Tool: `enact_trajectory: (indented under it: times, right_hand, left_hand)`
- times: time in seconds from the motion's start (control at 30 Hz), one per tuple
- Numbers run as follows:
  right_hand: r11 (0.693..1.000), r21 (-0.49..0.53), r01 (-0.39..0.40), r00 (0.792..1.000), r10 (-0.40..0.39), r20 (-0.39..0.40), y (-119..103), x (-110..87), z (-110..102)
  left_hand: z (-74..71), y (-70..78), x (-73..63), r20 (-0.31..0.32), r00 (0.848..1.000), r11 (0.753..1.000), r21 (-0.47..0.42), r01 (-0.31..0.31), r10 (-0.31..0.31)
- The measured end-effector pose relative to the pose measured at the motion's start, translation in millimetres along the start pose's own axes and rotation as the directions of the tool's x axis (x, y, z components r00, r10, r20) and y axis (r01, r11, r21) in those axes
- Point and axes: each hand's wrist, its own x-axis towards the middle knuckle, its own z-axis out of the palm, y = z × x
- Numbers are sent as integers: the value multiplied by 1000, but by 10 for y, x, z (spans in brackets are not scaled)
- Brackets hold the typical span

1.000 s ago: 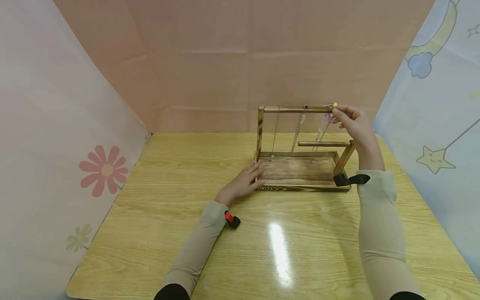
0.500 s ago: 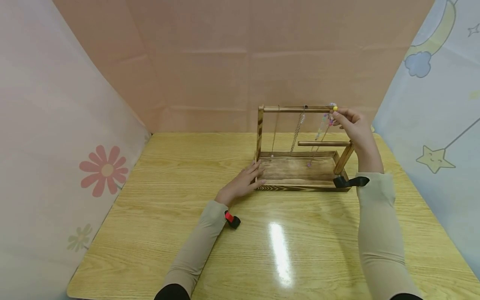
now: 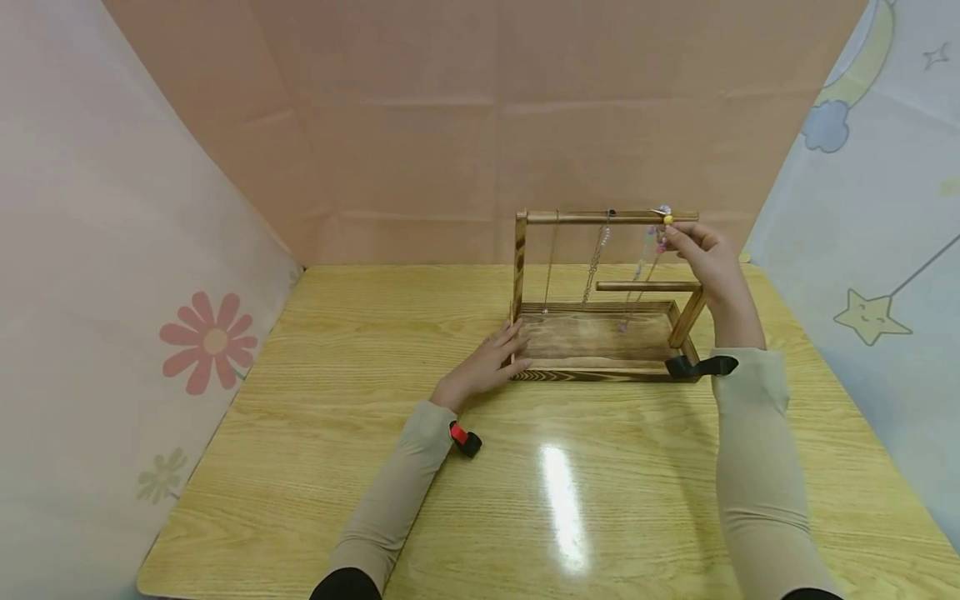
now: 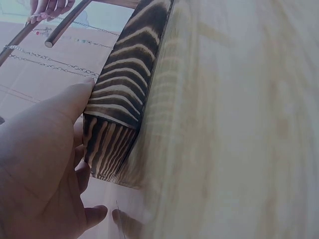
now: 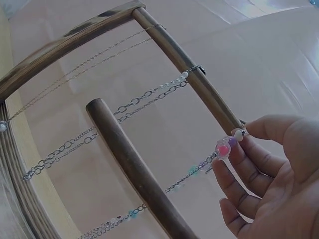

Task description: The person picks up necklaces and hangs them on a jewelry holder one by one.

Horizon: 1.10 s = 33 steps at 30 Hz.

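A wooden jewelry stand (image 3: 592, 376) with a shallow tray base stands toward the back of the table. My left hand (image 3: 483, 364) holds its left front corner, with the thumb along the front wall and the fingers around the end, as the left wrist view shows. At the right part of the upper bar (image 3: 570, 218), my right hand (image 3: 708, 262) pinches a colorful beaded necklace (image 5: 223, 149) between thumb and fingers. Its yellow bead (image 3: 668, 219) lies at the fingertips, level with the bar, and its chain hangs below toward the tray.
A fine chain necklace (image 3: 551, 267) and a silver chain necklace with pearly beads (image 3: 595, 262) hang farther left on the upper bar. A shorter lower bar (image 3: 648, 287) juts left from the right post (image 3: 687, 318). The wooden table (image 3: 360, 333) is bordered by cloth backdrops.
My right hand has shifted slightly left and down with the yellow bead, and the upper bar's right end now shows beyond it. My left hand has stayed in place.
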Motion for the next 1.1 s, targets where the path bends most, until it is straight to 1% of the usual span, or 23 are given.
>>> enact_trajectory:
  times: [0.27,0.43,0.53,0.7,0.9,1.0,1.1]
  right_hand:
    - [997,74,1,1000,-4,31,64,-10,3]
    - [987,156,27,999,-33,39,115,-30,2]
    - [984,176,39,998,-47,38,147,-43,5]
    - [989,138,45,998,-52,45,203,-63,14]
    - [988,140,72,993,-84,80,280,-93,1]
    - [990,112,91,991,-101,85,302,-96,-7]
    - [992,81,93,991,-100,89,315,-97,-18]
  left_hand:
    - [2,12,2,3,1000,1000,-7,-2,2]
    - [10,3,5,3,1000,1000,7,-3,3]
    - [11,0,7,3,1000,1000,10,-5,5]
    - [7,-2,10,1,1000,1000,-4,-5,5]
    - [24,-20,34,3,1000,1000,-11,-9,9]
    - [15,-19,39,3,1000,1000,-9,-10,10]
    - [6,-15,39,5,1000,1000,-3,-12,12]
